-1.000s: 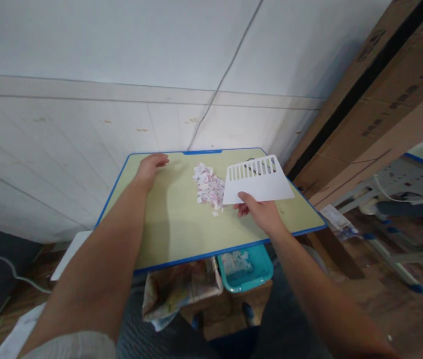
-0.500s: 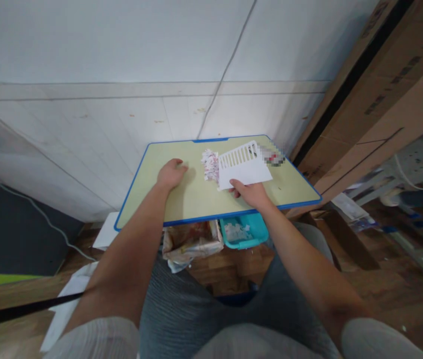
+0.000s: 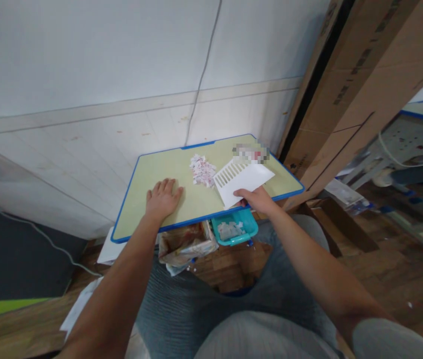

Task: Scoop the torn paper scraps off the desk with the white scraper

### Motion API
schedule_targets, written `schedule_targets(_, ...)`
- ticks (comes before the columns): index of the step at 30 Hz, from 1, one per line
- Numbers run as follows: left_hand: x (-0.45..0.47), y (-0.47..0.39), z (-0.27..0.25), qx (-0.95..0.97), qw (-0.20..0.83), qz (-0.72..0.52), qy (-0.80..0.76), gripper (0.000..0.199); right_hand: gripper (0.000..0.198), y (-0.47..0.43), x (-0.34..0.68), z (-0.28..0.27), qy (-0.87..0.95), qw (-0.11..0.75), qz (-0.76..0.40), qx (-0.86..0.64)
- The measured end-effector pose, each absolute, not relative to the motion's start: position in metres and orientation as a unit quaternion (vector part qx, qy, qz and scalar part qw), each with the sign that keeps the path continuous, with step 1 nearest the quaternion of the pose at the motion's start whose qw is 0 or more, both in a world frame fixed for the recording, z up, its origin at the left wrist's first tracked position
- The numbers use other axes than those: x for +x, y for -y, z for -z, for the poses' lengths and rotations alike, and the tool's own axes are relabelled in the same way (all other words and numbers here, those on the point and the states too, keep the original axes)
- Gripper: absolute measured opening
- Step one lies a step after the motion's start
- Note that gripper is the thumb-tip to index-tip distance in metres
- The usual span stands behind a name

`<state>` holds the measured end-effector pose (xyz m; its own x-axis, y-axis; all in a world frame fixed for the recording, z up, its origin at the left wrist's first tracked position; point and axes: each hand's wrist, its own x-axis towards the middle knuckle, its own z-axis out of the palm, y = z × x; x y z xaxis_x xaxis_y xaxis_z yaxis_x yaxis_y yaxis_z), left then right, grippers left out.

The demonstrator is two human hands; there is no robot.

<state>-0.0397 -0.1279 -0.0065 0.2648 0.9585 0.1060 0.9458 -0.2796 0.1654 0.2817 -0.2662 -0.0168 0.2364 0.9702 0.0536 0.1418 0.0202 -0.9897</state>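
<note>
My left hand (image 3: 163,198) lies flat on the left part of the pale yellow tabletop (image 3: 136,209), fingers spread and holding nothing. In my right hand (image 3: 254,198) is a white slotted scoop (image 3: 241,179), gripped at its near edge with the thumb on top. Its slotted side faces left, close to a heap of small paper scraps (image 3: 202,171) with pinkish marks. The heap sits between my two hands, nearer the scoop. Behind the scoop, a blurred-out patch (image 3: 251,152) hides some item with a bit of red.
Under the table's front edge hang a turquoise basket (image 3: 249,229) holding white scraps and a lined bin (image 3: 181,249). Tall cardboard boxes (image 3: 349,99) stand at the right. A cable (image 3: 206,65) runs down the white wall behind the table.
My left hand has come down nearer and flattened with fingers spread. The scoop has turned and drawn back from the heap, which now shows more fully. The view has shifted.
</note>
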Motion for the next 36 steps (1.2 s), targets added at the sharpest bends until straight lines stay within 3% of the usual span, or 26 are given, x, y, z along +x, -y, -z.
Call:
schedule_targets(7,-0.032,0.128,0.007,0.774,0.014,-0.127,-0.620,0.064,0.017,0.262,0.282,0.016,0.459,0.556,-0.383,-0.578)
schedule_targets(15,-0.027,0.130,0.002,0.761,0.021,-0.102,-0.641,0.074,0.029,0.259,0.286,0.021,0.469,0.522,-0.398,-0.591)
schedule_targets(21,-0.026,0.133,0.002,0.767,0.020,-0.096,-0.634,0.074,0.025,0.255,0.294,0.031,0.457,0.496,-0.407,-0.616)
schedule_targets(28,-0.024,0.130,0.007,0.766,0.018,-0.101,-0.634,0.076,0.043,0.237,0.285,0.029,0.440,0.500,-0.398,-0.631)
schedule_targets(36,-0.024,0.123,0.006,0.795,0.024,-0.093,-0.598,0.068,0.037,0.183,0.221,0.018,0.512,0.499,-0.367,-0.595)
